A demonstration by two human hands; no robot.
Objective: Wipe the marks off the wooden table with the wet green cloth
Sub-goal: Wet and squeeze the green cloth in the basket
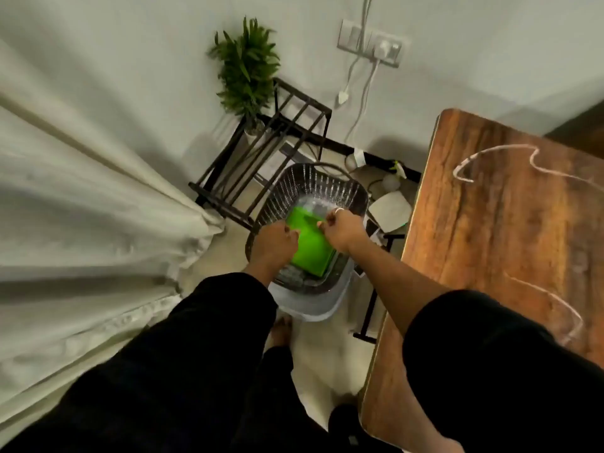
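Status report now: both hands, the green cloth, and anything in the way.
Left hand and right hand both shut on green cloth, over basin. Table marks unwiped. Nothing blocks the table.

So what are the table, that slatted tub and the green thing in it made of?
The table looks like wood or a wood-look top: brown grain streaks, a satin sheen, white chalky marks drawn on it. The tub seems to be moulded plastic, grey, with thin ribbed slats. The green cloth looks like soft, wet fabric, bright and matte, held by both hands.
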